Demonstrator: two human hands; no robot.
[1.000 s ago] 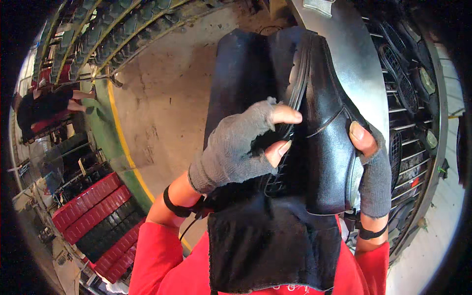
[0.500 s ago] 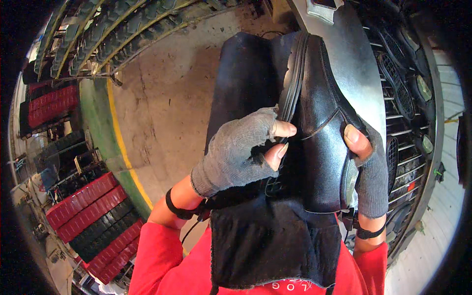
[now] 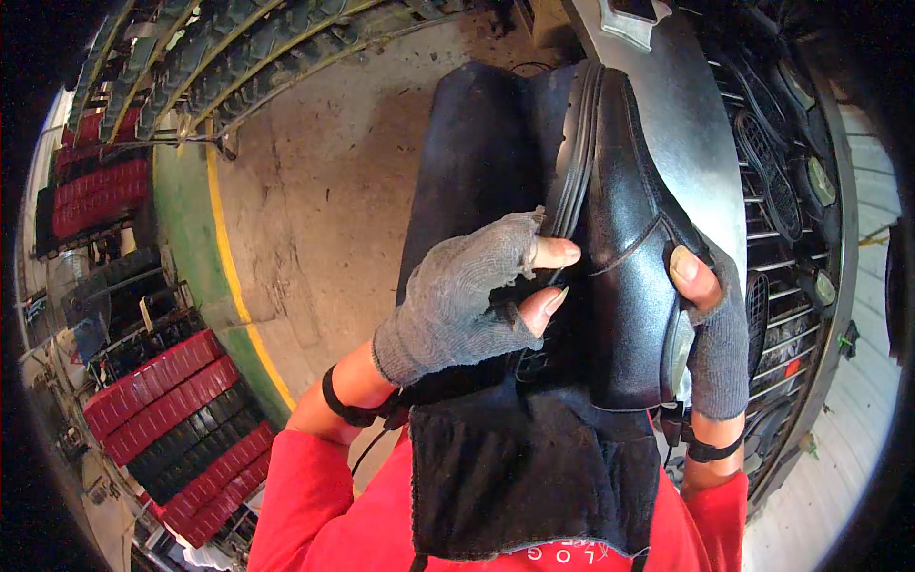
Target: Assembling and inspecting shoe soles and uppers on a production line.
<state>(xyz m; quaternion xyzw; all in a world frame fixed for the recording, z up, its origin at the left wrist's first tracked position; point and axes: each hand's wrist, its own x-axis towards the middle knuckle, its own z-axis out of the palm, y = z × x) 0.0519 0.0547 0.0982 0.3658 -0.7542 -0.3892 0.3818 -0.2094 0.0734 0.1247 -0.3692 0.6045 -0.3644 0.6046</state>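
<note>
A black leather shoe [image 3: 631, 329] is held in front of my body, its toe pointing away from me. Its ridged black sole [image 3: 575, 157] runs along the left side of the upper. My left hand [image 3: 467, 286], in a grey fingerless-tip glove, curls at the sole's edge. Its index fingertip and thumb are a little apart, and the other fingers are hidden. My right hand [image 3: 717, 329], gloved likewise, grips the shoe's right side with the thumb on the leather. Beside that palm shows a pale green piece [image 3: 679, 348] at the shoe's opening.
A metal surface [image 3: 701, 143] lies just beyond the shoe. To the right stands a rack [image 3: 786, 329] of bars with black soles and shoes. Racks of dark parts [image 3: 238, 57] fill the far left; red and black slatted pieces [image 3: 157, 396] sit at the left. Dark apron cloth [image 3: 467, 143] covers my lap.
The thumb and index finger of my left hand have parted slightly. The shoe and my right hand have barely moved.
</note>
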